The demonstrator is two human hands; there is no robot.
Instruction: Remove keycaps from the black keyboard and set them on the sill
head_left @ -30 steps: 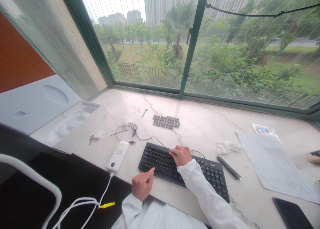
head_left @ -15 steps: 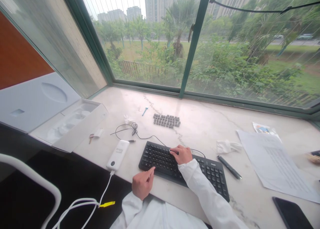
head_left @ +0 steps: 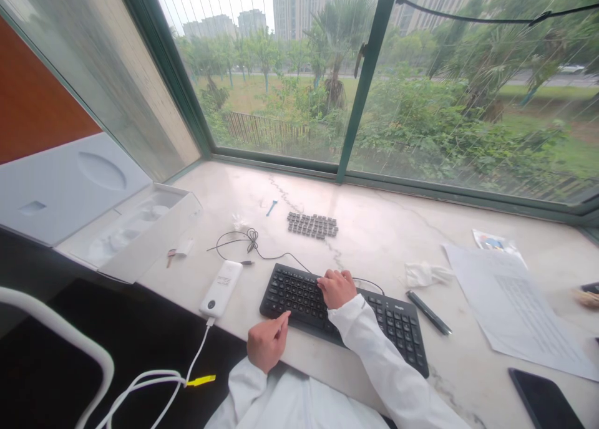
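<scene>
A black keyboard [head_left: 299, 292] lies at a slant on the marble sill, its keys facing up. My right hand [head_left: 337, 288] rests over the middle of its upper rows, fingers bent and tips pressed together at the keys; whatever they may hold is hidden. At the keyboard's front left edge, my left hand [head_left: 269, 342] has curled fingers, with thumb and forefinger close together. I cannot make out anything in that pinch. Beyond the keyboard, several small dark keycap-like pieces [head_left: 312, 225] lie in rows.
Left of the keyboard lie a white power bank [head_left: 222, 289], a black cable [head_left: 253, 239], a key [head_left: 171, 257] and an open white box [head_left: 140, 248]. To the right are a black pen [head_left: 429, 312], crumpled white cloth [head_left: 427, 274], printed paper [head_left: 519, 304] and a phone [head_left: 545, 398].
My right hand has shifted slightly left over the keys, its fingers more bent and bunched. My left hand has stayed in place.
</scene>
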